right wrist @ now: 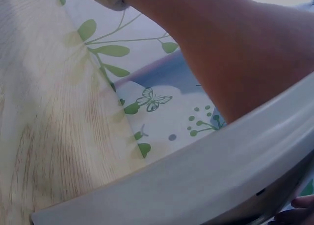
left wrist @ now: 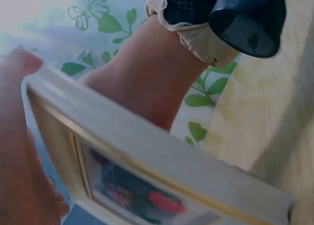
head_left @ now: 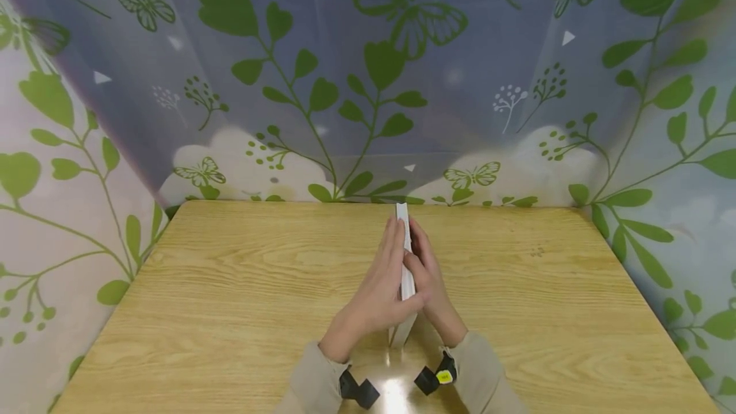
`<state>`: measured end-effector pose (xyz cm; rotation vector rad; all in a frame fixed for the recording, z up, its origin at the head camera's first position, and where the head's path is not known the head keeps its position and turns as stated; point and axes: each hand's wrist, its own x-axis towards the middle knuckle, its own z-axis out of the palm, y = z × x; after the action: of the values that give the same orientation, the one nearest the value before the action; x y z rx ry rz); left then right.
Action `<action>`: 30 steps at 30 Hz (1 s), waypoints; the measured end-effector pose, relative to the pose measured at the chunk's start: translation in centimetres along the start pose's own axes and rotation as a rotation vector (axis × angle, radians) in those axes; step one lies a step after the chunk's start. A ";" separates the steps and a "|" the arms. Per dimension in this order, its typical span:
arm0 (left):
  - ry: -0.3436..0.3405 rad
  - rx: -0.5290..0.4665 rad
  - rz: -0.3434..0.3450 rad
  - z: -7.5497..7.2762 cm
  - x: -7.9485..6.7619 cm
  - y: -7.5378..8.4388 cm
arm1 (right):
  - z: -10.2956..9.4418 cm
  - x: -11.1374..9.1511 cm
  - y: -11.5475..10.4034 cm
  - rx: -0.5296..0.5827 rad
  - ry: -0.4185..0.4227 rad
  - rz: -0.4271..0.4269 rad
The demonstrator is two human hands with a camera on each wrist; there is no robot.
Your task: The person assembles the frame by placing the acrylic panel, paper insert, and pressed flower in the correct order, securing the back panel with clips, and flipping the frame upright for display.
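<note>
A white picture frame (head_left: 407,283) with gold trim stands upright, edge-on in the head view, between my two hands. My left hand (head_left: 376,286) lies along its left face, fingers extended forward and thumb hooked across the narrow edge. On the opposite side, my right hand (head_left: 432,280) grips the frame with bent fingers, its thumb at the edge. The left wrist view shows the picture side of the frame (left wrist: 142,141), with a red flower and green leaves behind the pane. In the right wrist view, its pale edge (right wrist: 171,186) crosses the lower part.
Below is a wood-grain table (head_left: 230,286). Behind it and at both sides hangs a curtain (head_left: 345,165) printed with green leaves and butterflies. Each wrist wears a black camera mount (head_left: 359,390) beside a beige sleeve (head_left: 315,381).
</note>
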<state>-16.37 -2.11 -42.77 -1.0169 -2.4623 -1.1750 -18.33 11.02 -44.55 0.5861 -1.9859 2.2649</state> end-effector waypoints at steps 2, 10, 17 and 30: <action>0.012 -0.039 -0.018 -0.1 -0.6 -0.3 | -0.2 0.0 0.1 -0.018 0.018 0.026; -0.125 -0.125 -0.185 -0.1 -4.0 -2.9 | -0.7 -0.1 0.5 -0.016 0.079 0.026; -0.346 -0.025 -0.247 1.1 -5.4 -4.7 | -1.1 -0.3 0.3 -0.015 0.098 -0.009; -0.307 0.273 -0.188 3.9 -6.7 -6.3 | -3.1 -1.0 0.2 -0.035 0.131 0.008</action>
<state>-15.39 -5.24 -52.26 -0.9630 -2.9115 -0.7417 -18.20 14.22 -45.32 0.4156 -1.9643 2.2061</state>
